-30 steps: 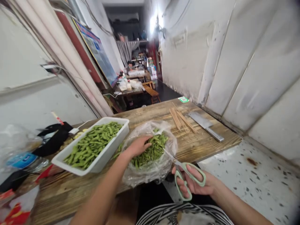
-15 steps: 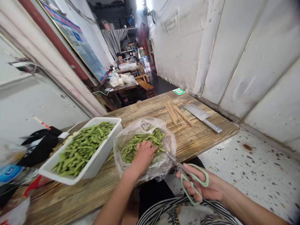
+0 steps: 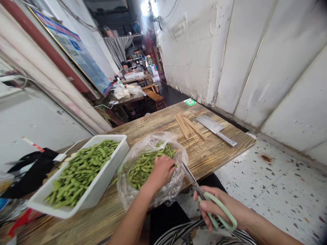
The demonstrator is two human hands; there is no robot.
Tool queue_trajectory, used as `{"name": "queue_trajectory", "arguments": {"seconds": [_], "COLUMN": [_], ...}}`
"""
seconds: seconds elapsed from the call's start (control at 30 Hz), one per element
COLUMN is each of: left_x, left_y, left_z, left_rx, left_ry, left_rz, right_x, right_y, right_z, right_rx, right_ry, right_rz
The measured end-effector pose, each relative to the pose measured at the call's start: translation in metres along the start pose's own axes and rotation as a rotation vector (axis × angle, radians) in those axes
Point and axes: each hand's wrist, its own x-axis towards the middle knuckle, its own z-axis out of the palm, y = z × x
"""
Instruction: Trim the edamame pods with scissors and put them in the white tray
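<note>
My left hand (image 3: pixel 162 170) reaches into a clear plastic bag (image 3: pixel 150 190) of green edamame pods (image 3: pixel 140 166) on the wooden table (image 3: pixel 204 153); its fingers are curled down among the pods. My right hand (image 3: pixel 222 207) grips pale green-handled scissors (image 3: pixel 209 202) below the table's front edge, blades closed and pointing up toward the bag. A white rectangular tray (image 3: pixel 102 183) heaped with more pods sits left of the bag.
A bundle of bamboo skewers (image 3: pixel 189 127) and a cleaver (image 3: pixel 216 129) lie at the far right of the table. A green QR sticker (image 3: pixel 189 101) is at the far corner. Black items (image 3: pixel 28 170) crowd the left. Speckled floor (image 3: pixel 281 190) lies right.
My left hand has sunk deeper into the pods and curled. My right hand with the scissors dropped slightly lower and right. The view shifted, sliding the tray and bag leftward.
</note>
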Motion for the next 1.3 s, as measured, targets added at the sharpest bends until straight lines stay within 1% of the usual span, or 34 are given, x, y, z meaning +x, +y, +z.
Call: {"name": "queue_trajectory", "arguments": {"seconds": [0.07,0.13,0.17,0.2,0.27,0.33,0.37,0.43,0.5,0.57,0.67,0.87,1.0,1.1,1.23,1.3], "left_x": [-0.005,-0.015,-0.021,-0.027,-0.04,-0.05,-0.055,-0.061,-0.064,-0.064,-0.063,-0.059,-0.059,-0.059,-0.059,-0.059], "left_y": [-0.006,-0.014,-0.018,-0.021,-0.023,-0.02,-0.017,-0.009,-0.002,0.002,0.003,0.001,-0.003,-0.004,-0.005,-0.004], "left_z": [0.001,0.001,0.0,-0.001,-0.005,-0.011,-0.014,-0.018,-0.018,-0.016,-0.012,-0.008,-0.006,-0.006,-0.008,-0.008], "left_rx": [-0.226,-0.449,-0.525,-0.568,-0.602,-0.676,-0.75,-0.92,-1.033,-1.091,-1.119,-1.046,-1.036,-1.027,-0.962,-0.973], "left_ry": [0.094,0.148,0.166,0.193,0.301,0.39,0.398,0.375,0.384,0.414,0.419,0.457,0.465,0.439,0.415,0.404], "left_rz": [-0.084,-0.228,-0.298,-0.361,-0.461,-0.546,-0.585,-0.643,-0.687,-0.712,-0.729,-0.715,-0.71,-0.7,-0.677,-0.678], "right_x": [0.003,0.007,0.009,0.011,0.018,0.025,0.03,0.037,0.044,0.049,0.054,0.061,0.064,0.066,0.069,0.071], "right_y": [-0.001,-0.005,-0.008,-0.011,-0.016,-0.021,-0.023,-0.027,-0.03,-0.031,-0.032,-0.031,-0.029,-0.025,-0.015,-0.01], "right_z": [0.001,0.002,0.002,0.002,0.003,0.005,0.007,0.01,0.014,0.017,0.019,0.02,0.022,0.022,0.017,0.014], "right_rx": [-0.01,-0.073,-0.125,-0.191,-0.349,-0.51,-0.579,-0.688,-0.773,-0.843,-0.907,-0.953,-0.975,-0.959,-0.902,-0.875], "right_ry": [-0.007,-0.004,0.005,0.02,0.062,0.083,0.082,0.081,0.094,0.107,0.104,0.107,0.141,0.159,0.166,0.172], "right_rz": [-0.023,-0.052,-0.064,-0.075,-0.097,-0.122,-0.133,-0.14,-0.126,-0.106,-0.084,-0.071,-0.058,-0.066,-0.102,-0.115]}}
